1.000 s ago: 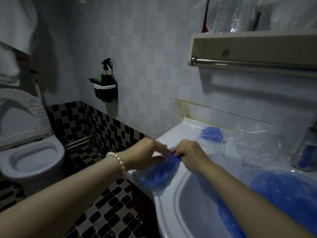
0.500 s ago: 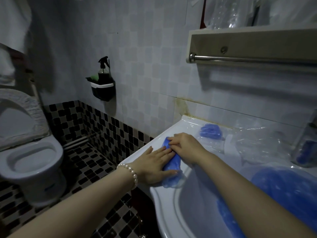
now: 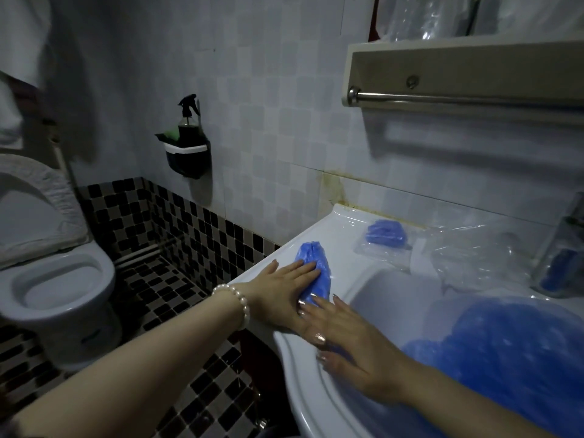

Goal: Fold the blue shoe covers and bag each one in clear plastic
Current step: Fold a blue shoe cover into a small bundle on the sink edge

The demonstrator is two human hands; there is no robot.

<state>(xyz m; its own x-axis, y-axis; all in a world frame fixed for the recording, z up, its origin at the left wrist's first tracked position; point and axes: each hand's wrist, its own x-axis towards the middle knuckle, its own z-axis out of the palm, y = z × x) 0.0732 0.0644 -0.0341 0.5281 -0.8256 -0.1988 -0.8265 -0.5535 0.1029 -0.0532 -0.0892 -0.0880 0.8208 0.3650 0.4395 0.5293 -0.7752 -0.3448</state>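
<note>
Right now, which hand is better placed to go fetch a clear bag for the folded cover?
Right. The left hand presses flat on the folded shoe cover, pinning it, while the right hand rests on the sink rim, nearer the clear bags.

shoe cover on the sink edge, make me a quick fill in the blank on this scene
1. The left hand presses flat on the folded ____ shoe cover.
2. That wrist wears a ____ bracelet.
3. The bagged shoe cover lies nearer the ____ than the folded one.

Missing words: blue; pearl; wall
</note>
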